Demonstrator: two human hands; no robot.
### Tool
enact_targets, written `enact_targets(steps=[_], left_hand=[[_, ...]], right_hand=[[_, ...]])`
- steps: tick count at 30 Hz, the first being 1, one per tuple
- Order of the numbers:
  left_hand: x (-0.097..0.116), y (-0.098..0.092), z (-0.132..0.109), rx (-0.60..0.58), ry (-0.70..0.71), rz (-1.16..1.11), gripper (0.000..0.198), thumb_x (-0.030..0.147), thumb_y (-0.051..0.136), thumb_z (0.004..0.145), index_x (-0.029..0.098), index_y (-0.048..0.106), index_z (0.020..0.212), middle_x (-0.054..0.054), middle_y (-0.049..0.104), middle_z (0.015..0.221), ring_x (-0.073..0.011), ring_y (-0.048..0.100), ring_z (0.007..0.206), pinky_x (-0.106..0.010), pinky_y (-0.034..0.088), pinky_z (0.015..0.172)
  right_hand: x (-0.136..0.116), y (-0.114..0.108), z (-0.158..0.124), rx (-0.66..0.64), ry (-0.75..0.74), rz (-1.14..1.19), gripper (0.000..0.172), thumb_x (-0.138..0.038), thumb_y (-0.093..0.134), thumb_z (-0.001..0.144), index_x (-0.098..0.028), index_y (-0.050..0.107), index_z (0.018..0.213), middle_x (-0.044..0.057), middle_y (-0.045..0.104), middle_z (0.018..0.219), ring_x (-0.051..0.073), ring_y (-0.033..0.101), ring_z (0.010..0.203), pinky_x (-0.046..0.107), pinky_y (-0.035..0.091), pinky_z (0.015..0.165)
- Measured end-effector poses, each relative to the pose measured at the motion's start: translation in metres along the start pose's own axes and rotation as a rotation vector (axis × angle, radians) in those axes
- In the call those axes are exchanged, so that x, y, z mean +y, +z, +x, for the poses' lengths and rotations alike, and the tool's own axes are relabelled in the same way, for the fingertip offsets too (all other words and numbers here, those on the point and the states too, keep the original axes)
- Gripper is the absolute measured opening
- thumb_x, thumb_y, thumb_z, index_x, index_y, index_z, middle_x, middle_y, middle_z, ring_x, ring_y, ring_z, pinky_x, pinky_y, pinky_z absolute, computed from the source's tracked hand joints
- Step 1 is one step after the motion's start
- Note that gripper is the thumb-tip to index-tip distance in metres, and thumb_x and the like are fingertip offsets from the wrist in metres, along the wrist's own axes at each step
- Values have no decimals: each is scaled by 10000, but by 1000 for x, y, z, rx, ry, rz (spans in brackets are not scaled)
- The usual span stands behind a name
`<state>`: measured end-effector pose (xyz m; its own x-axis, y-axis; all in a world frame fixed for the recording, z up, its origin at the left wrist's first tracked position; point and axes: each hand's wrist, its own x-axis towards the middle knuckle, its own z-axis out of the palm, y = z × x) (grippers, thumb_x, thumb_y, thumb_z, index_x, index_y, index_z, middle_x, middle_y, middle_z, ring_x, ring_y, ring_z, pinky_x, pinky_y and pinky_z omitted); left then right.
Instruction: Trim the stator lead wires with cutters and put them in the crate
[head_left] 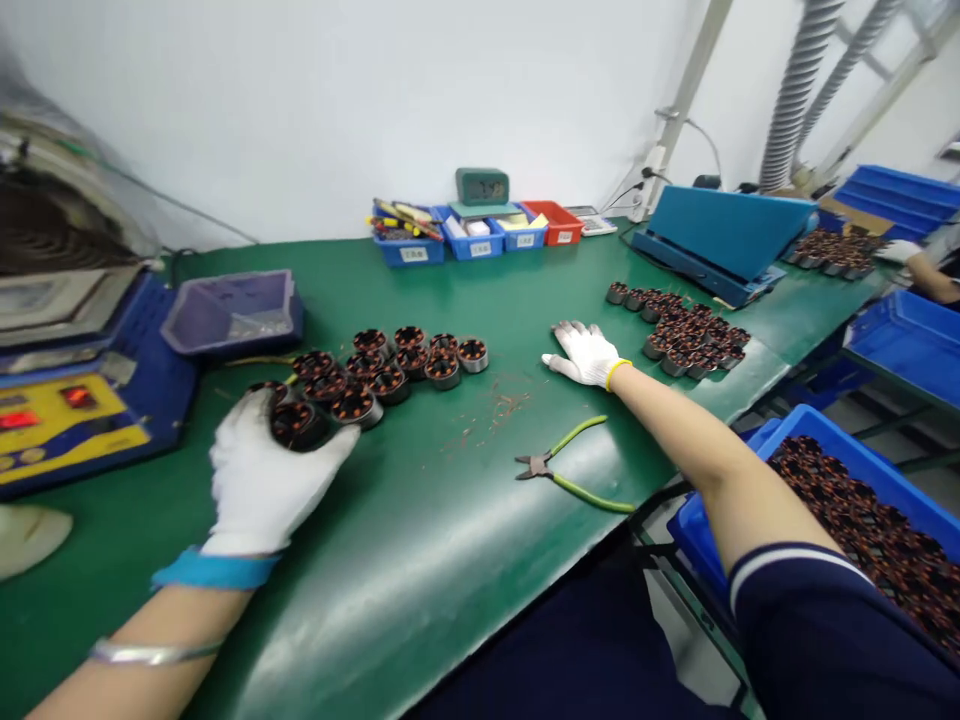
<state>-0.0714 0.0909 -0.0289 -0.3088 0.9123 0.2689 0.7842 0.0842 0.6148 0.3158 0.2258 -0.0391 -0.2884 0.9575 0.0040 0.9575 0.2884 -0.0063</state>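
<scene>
Though blurry, bin labels [414, 255] beyond hands [262, 480]

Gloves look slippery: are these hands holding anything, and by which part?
The left white-gloved hand cups round, copper-wound metal parts around their sides; whether gripped is unclear. The right white-gloved hand holds nothing.

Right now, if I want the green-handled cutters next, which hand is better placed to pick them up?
Probably the right hand: it is open, looks empty, and is much nearer the cutters. The left hand is farther off, cupped against copper-wound parts.
</scene>
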Motion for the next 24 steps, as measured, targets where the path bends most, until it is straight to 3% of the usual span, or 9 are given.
enact_targets(steps=[3,6,9,12,14,17,21,24], left_hand=[[2,-1,-6,-34,83,11,869,490,730,663,82,430,1369,-126,406,1471,-420,340,1351,-481,247,1145],[-4,0,-10,22,128,7,685,499,637,737,86,536,1273,-106,352,1509,-410,340,1351,-485,256,1101],[-12,4,-8,97,115,67,551,459,633,726,131,616,1169,-137,401,1472,-378,409,1322,-486,330,1070],[-21,7,1,154,33,168,564,440,678,654,155,626,1138,-167,487,1356,-372,516,1216,-481,425,1027],[-26,7,7,114,-14,214,502,445,677,645,176,646,1067,-149,512,1303,-363,584,1111,-483,476,969],[-28,4,6,109,-12,181,309,408,657,679,182,651,891,-127,530,1253,-325,609,1073,-453,499,951],[-1,-1,-27,133,254,24,174,347,647,732,189,591,783,-126,515,1273,-277,549,1207,-402,460,1028],[31,-3,-69,-199,527,-65,132,301,635,758,183,597,802,-142,513,1294,-269,569,1183,-394,497,966]], right_hand=[[-30,-8,-15,-51,-174,35,724,-590,341,925,-128,331,1482,158,294,1564,340,252,1434,504,170,1161],[-58,-29,-39,-47,-267,107,690,-557,218,964,-111,314,1482,180,404,1496,301,389,1374,472,328,1103],[-89,-46,-84,107,-475,144,784,-603,407,889,-68,338,1457,219,353,1510,329,325,1409,503,332,1108],[-115,-42,-136,130,-657,100,769,-564,524,840,-75,406,1420,229,364,1495,368,320,1397,561,310,1112],[-119,-28,-157,137,-610,68,721,-532,540,840,-103,431,1410,212,387,1480,385,334,1380,585,314,1101],[-104,-9,-160,196,-441,55,650,-480,527,863,-91,461,1380,213,457,1415,376,402,1328,568,344,1091],[-88,-3,-150,360,-328,80,668,-475,553,845,-61,451,1359,260,455,1397,399,423,1308,598,360,1062],[-100,-7,-161,386,-433,260,642,-490,583,828,-116,459,1335,221,486,1386,341,455,1302,543,395,1067]])
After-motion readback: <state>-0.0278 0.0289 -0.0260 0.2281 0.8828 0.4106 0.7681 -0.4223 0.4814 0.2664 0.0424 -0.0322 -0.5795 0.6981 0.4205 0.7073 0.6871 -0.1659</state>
